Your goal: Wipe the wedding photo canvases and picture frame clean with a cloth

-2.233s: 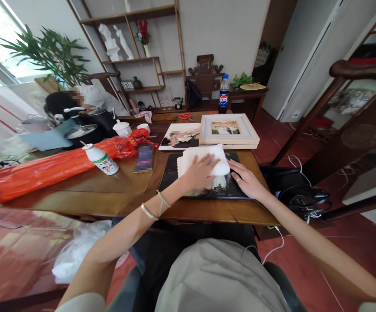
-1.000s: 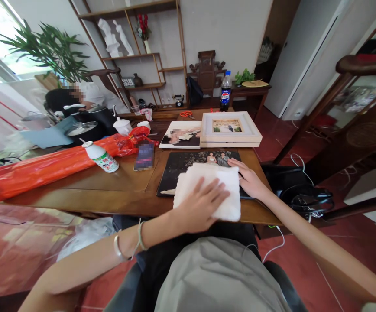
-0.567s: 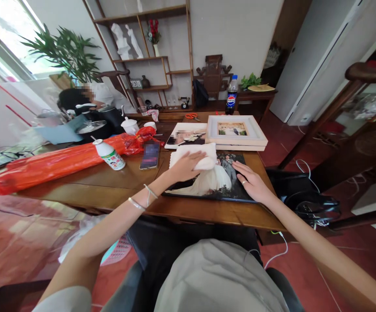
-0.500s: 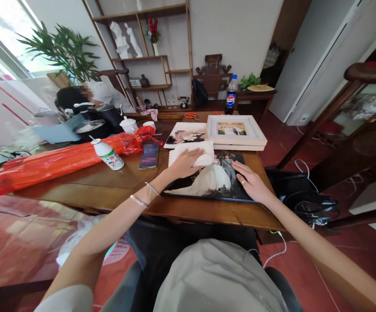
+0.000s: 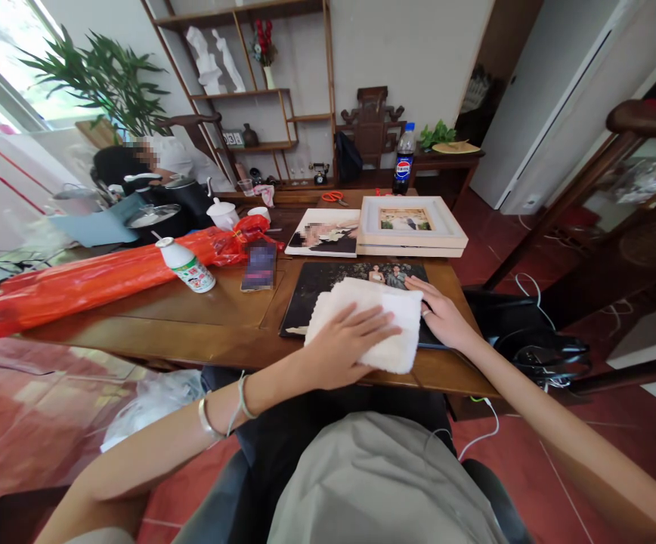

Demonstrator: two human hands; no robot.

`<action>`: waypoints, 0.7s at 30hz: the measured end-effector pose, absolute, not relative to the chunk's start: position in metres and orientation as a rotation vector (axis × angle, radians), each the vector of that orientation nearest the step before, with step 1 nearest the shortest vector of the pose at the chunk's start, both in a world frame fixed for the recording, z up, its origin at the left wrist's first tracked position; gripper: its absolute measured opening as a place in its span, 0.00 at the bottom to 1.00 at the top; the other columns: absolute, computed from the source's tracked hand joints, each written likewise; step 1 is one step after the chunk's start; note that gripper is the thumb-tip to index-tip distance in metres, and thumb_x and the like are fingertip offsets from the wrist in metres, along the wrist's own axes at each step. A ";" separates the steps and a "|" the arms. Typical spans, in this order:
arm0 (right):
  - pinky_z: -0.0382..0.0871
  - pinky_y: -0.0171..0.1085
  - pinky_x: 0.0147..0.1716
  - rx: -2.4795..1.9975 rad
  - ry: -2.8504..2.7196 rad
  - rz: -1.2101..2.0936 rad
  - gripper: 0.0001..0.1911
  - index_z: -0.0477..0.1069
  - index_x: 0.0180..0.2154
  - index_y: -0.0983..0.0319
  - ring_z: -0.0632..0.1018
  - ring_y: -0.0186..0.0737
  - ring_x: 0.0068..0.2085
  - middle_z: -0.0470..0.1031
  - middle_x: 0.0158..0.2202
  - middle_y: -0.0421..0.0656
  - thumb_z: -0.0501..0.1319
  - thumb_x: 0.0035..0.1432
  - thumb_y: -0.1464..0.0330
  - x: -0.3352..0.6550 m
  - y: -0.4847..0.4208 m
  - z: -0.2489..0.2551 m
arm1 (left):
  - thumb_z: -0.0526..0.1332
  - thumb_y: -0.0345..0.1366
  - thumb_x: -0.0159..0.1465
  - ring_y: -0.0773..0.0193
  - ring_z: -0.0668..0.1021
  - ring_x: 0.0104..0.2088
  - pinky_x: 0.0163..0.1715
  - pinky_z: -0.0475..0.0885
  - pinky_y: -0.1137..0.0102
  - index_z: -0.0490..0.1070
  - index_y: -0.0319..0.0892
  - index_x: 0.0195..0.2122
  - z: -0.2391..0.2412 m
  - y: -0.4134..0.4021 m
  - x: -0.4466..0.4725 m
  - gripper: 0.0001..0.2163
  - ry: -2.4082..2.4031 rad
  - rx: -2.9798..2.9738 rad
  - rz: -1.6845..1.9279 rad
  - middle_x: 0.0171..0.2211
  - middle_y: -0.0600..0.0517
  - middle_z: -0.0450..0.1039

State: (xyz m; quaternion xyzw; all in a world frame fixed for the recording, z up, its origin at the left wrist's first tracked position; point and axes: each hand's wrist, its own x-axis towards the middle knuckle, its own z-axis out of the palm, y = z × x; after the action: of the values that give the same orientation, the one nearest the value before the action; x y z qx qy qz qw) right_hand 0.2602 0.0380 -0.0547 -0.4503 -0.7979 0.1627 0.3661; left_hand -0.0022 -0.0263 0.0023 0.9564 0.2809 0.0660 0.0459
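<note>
A folded white cloth (image 5: 401, 332) lies over the lower part of a dark wedding photo panel (image 5: 328, 278) on the wooden table. My left hand (image 5: 351, 344) rests flat on the cloth, fingers stretched out, pressing it from above. The cloth hides much of the picture and reaches past the panel's near edge. At the panel's right side my right hand (image 5: 444, 317) is open, its fingertips laid on the photo close to the cloth's corner. The couple's upper bodies show at the panel's far edge.
Beyond the panel are another photo print (image 5: 325, 233) and white picture frames (image 5: 365, 227). Scissors (image 5: 333, 197) and a cola bottle (image 5: 403, 162) stand farther back. To the left are a phone (image 5: 258, 266), a white bottle (image 5: 186, 264) and a long red-wrapped bundle (image 5: 95, 276). Someone sits at the far left.
My left hand has slid the cloth toward me and to the right, from the panel's far left part to its near edge. My right hand has stayed almost in place.
</note>
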 end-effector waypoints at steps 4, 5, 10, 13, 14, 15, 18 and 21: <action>0.53 0.54 0.65 -1.208 -2.029 0.427 0.22 0.68 0.58 0.58 0.63 0.47 0.64 0.66 0.62 0.44 0.52 0.62 0.69 0.258 0.036 -0.052 | 0.54 0.37 0.65 0.59 0.53 0.67 0.66 0.45 0.56 0.50 0.46 0.67 0.002 0.018 -0.028 0.28 1.107 2.851 0.234 0.68 0.52 0.49; 0.53 0.54 0.65 -1.205 -2.031 0.435 0.22 0.68 0.58 0.57 0.63 0.46 0.64 0.66 0.62 0.44 0.52 0.63 0.69 0.258 0.035 -0.052 | 0.53 0.37 0.66 0.59 0.54 0.67 0.65 0.46 0.55 0.50 0.45 0.67 0.001 0.031 -0.034 0.28 1.173 2.834 0.245 0.68 0.51 0.49; 0.53 0.54 0.65 -1.209 -1.974 0.483 0.21 0.69 0.56 0.56 0.64 0.46 0.64 0.67 0.61 0.43 0.53 0.62 0.69 0.256 0.036 -0.050 | 0.51 0.42 0.68 0.57 0.55 0.67 0.65 0.49 0.55 0.52 0.42 0.66 -0.008 0.069 -0.055 0.26 1.389 2.786 0.344 0.67 0.49 0.52; 0.53 0.53 0.65 -1.213 -1.896 0.540 0.20 0.72 0.53 0.57 0.65 0.46 0.63 0.69 0.59 0.44 0.56 0.60 0.69 0.257 0.039 -0.050 | 0.52 0.42 0.68 0.56 0.54 0.67 0.64 0.50 0.54 0.51 0.44 0.67 -0.013 0.071 -0.057 0.26 1.390 2.818 0.349 0.67 0.50 0.51; 0.53 0.53 0.65 -1.209 -1.869 0.565 0.19 0.73 0.52 0.57 0.65 0.46 0.63 0.69 0.59 0.44 0.57 0.59 0.69 0.257 0.040 -0.050 | 0.52 0.42 0.68 0.56 0.54 0.67 0.64 0.51 0.53 0.51 0.45 0.67 -0.014 0.071 -0.057 0.26 1.392 2.824 0.345 0.67 0.50 0.51; 0.54 0.53 0.65 -1.201 -1.841 0.593 0.19 0.73 0.52 0.57 0.66 0.46 0.63 0.70 0.59 0.44 0.58 0.58 0.69 0.257 0.041 -0.050 | 0.52 0.42 0.68 0.56 0.54 0.67 0.64 0.51 0.52 0.51 0.45 0.67 -0.015 0.071 -0.056 0.26 1.397 2.827 0.341 0.67 0.50 0.51; 0.55 0.53 0.64 -1.184 -1.772 0.653 0.20 0.73 0.52 0.58 0.67 0.47 0.62 0.70 0.59 0.45 0.61 0.57 0.68 0.257 0.042 -0.049 | 0.52 0.41 0.68 0.56 0.53 0.67 0.64 0.51 0.52 0.50 0.45 0.67 -0.014 0.071 -0.055 0.26 1.411 2.828 0.324 0.67 0.50 0.51; 0.56 0.53 0.64 -1.198 -1.789 0.622 0.19 0.74 0.51 0.58 0.68 0.47 0.62 0.71 0.58 0.46 0.60 0.57 0.69 0.256 0.040 -0.048 | 0.52 0.39 0.67 0.56 0.52 0.68 0.64 0.49 0.52 0.50 0.45 0.67 -0.012 0.062 -0.051 0.27 1.418 2.838 0.299 0.68 0.50 0.49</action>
State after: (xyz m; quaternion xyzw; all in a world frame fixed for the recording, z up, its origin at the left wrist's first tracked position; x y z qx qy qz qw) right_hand 0.2559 0.0400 -0.0481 -0.4813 -0.7187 0.2497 0.4353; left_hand -0.0505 0.0615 -0.0122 0.8904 0.4449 0.0937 -0.0227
